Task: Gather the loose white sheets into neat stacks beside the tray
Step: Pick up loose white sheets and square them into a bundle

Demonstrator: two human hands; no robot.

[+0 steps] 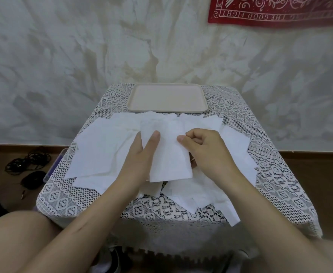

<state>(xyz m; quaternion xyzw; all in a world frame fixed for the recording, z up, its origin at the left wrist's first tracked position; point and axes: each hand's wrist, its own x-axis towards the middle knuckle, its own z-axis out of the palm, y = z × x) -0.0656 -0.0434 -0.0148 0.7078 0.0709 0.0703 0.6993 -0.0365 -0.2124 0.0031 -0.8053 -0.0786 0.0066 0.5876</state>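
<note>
Both hands are up over the middle of the table (276, 186), and between them is a small bundle of sheets (167, 152), lifted clear of the rest. The left hand (142, 154) grips the bundle along its left edge, thumb pressed flat on top and the other fingers tucked out of sight underneath. The right hand (205, 146) pinches the right edge, thumb tip on the paper and the fingers curled in. So that is both hands closed on the same bundle, which tilts a little, its near end dipping toward the person.

Underneath and all around, the loose sheets (96, 154) are spread over the lace cloth (67, 196). They overlap every which way: a broad patch on the left, more fanning out on the right past the right wrist, and a few hanging off the near edge of the table. How many sheets are in the held bundle, I cannot tell.

At the far end sits the tray (167, 97), pale beige, rectangular with rounded corners, nothing in it. The farthest sheets come right up to its near rim, and one or two corners seem to touch it.

Off the table on the left, a tangle of black cables (27, 160) lies on the wooden floor. A red banner (280, 12) with white lettering hangs on the wall at upper right.
</note>
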